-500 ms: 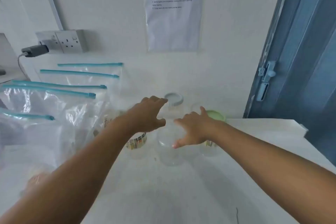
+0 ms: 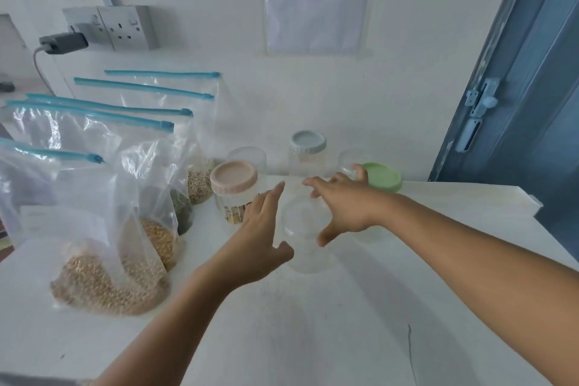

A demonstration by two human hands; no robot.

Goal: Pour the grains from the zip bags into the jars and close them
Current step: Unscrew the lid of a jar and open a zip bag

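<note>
Upright lidless clear jar (image 2: 305, 235) right of grain-filled zip bags (image 2: 94, 222)

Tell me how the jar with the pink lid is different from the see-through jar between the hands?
The pink-lid jar is closed with its lid on; the jar between the hands has no lid and stands open. The pink-lid jar has a colourful label low on its side; the open jar looks plain. The pink-lid jar stands nearer the zip bags; the open one sits between the left hand and right hand. Both are clear, upright and look empty.
</note>
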